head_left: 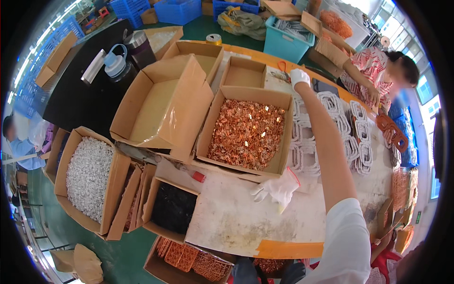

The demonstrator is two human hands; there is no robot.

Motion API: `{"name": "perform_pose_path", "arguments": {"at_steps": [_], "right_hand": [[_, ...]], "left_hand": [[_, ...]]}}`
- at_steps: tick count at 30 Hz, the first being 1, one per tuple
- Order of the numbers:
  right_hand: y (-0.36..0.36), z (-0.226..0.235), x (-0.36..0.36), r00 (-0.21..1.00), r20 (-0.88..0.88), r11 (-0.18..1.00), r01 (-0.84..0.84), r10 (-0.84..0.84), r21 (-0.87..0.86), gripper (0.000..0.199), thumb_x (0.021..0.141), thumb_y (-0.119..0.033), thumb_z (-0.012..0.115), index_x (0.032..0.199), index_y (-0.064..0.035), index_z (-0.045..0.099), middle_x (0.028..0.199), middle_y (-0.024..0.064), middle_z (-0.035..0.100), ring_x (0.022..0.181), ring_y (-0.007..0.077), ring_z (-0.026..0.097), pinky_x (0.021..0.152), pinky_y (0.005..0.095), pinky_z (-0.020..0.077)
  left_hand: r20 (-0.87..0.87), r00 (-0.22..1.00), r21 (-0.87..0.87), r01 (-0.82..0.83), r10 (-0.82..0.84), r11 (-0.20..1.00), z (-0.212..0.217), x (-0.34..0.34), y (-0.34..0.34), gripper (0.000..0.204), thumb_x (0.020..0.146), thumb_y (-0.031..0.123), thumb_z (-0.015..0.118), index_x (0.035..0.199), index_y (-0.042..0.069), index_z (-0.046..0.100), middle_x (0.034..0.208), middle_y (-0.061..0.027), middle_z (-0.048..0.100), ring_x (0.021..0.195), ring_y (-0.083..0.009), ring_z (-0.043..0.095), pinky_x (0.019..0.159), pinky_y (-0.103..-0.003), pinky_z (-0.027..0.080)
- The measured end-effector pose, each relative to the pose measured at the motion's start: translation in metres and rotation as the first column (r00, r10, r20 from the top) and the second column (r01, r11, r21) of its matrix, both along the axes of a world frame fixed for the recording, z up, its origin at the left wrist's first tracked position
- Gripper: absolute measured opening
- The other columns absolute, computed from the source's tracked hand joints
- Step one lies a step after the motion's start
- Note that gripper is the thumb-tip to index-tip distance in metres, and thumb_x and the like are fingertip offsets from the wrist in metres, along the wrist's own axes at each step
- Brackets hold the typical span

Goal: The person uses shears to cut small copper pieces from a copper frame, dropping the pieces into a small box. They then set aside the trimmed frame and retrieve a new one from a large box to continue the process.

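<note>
My right hand (300,78), in a white glove, reaches to the far edge of the table. Beside its fingertips lies a small tool with orange loop handles (282,66) and a dark metal part. Whether the fingers touch or grip it is too small to make out. A loose white glove (280,188) with a red cuff edge rests on the table nearer to me. Left of my outstretched arm stands a cardboard box of small copper-coloured pieces (246,135). Stacked white rectangular frames (307,146) lie beneath and beside the arm. My left hand is out of sight.
Open cardboard boxes (146,113) crowd the left, one holding small silvery pieces (90,177), another black material (174,207). A teal bin (288,40) and a can (214,39) stand at the back. Another person (373,75) works at the far right, near orange frames (392,131).
</note>
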State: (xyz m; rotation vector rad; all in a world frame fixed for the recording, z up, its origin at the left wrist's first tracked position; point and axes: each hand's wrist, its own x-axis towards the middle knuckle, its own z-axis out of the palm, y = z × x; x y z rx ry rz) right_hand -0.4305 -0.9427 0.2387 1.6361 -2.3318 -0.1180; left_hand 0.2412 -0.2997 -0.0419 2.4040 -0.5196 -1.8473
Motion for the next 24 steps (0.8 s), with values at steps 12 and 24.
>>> {"name": "perform_pose_path", "arguments": {"at_steps": [12, 24], "right_hand": [[0.005, 0.02, 0.009, 0.993, 0.12, 0.955, -0.042, 0.006, 0.295, 0.027, 0.084, -0.018, 0.052, 0.101, -0.0031, 0.067, 0.106, 0.0201, 0.064, 0.097, 0.0331, 0.063, 0.08, 0.0419, 0.0507], [0.107, 0.102, 0.053, 0.953, 0.236, 0.884, -0.062, 0.19, -0.464, 0.017, 0.086, -0.023, 0.052, 0.096, -0.0107, 0.057, 0.1, 0.017, 0.055, 0.088, 0.0387, 0.06, 0.073, 0.0482, 0.0489]], "left_hand": [[0.007, 0.981, -0.018, 0.195, -0.195, 0.981, 0.004, 0.001, 0.008, 0.033, 0.086, 0.036, 0.055, 0.084, 0.003, 0.057, 0.068, -0.0062, 0.059, 0.06, -0.0204, 0.059, 0.053, -0.035, 0.048], [-0.075, 0.812, 0.082, 0.583, -0.579, 0.808, 0.08, 0.041, 0.044, 0.037, 0.085, 0.037, 0.055, 0.085, 0.001, 0.058, 0.069, -0.0075, 0.061, 0.063, -0.0214, 0.061, 0.055, -0.037, 0.05]]}}
